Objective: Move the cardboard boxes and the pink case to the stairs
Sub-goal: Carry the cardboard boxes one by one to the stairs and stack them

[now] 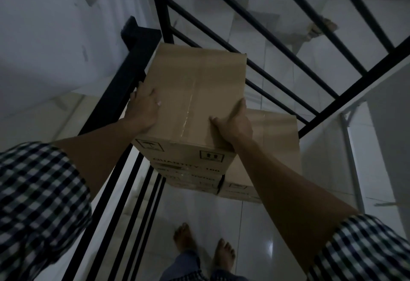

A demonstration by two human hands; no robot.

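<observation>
So the top box (195, 94) is in your grip right now. Your left hand (144, 107) is clamped on its left edge and your right hand (233, 120) on the near right corner, with thumbs on the taped lid and fingers wrapped down the sides. It sits over a stack (188, 178) of more cardboard boxes, tight against the black railing (124, 94) at the head of the stairs (255, 21). Honestly I can't tell whether it's fully resting on the pile or you're carrying its weight. Progress looks decent to me: several boxes are already parked by the stairs and this one is about there. The pink case isn't anywhere in view, so I'd guess that part is left to do. For the count, there's one box in your hands and what looks like two box edges stacked under it. There's also one more box on the right (275, 134), lower down, touching the stack. That makes roughly four, but it's dim, so don't hold me to the ones underneath. Beyond that it's two hands, two bare feet (184, 236) on the glossy tiled floor (255, 225), and zero pink cases.
</observation>
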